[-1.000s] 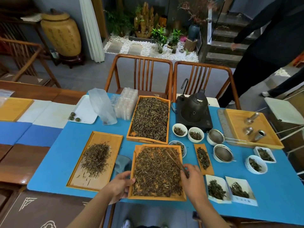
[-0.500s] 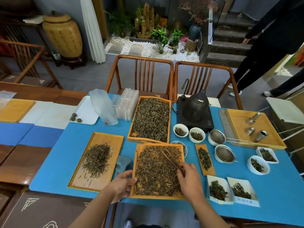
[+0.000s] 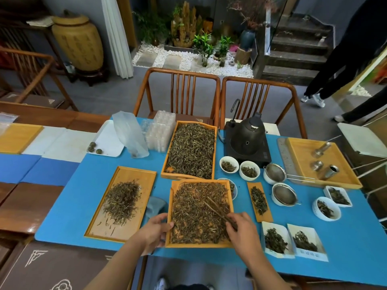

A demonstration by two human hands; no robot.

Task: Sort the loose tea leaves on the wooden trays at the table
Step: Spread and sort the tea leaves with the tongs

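A wooden tray (image 3: 199, 245) full of loose dark tea leaves (image 3: 196, 212) lies in front of me on the blue table mat. My left hand (image 3: 154, 231) grips its left edge. My right hand (image 3: 240, 228) holds thin wooden tweezers (image 3: 217, 210) whose tips lie in the leaves near the tray's middle. To the left, another wooden tray (image 3: 144, 174) carries a smaller pile of sorted leaves (image 3: 122, 200). A third tray (image 3: 165, 174), heaped with leaves, stands just behind the near one.
A black kettle on its base (image 3: 247, 141) stands at the back right. White bowls (image 3: 229, 164), strainers (image 3: 284, 194) and paper dishes (image 3: 276, 240) of tea crowd the right side. A plastic bag (image 3: 129, 135) and clear boxes (image 3: 160, 130) sit back left. Two chairs (image 3: 178, 91) face me; a person's legs (image 3: 339, 59) show at right.
My right hand has drawn the tweezers back toward the tray's right side. The view has shifted slightly, and the person at the right has stepped further away.
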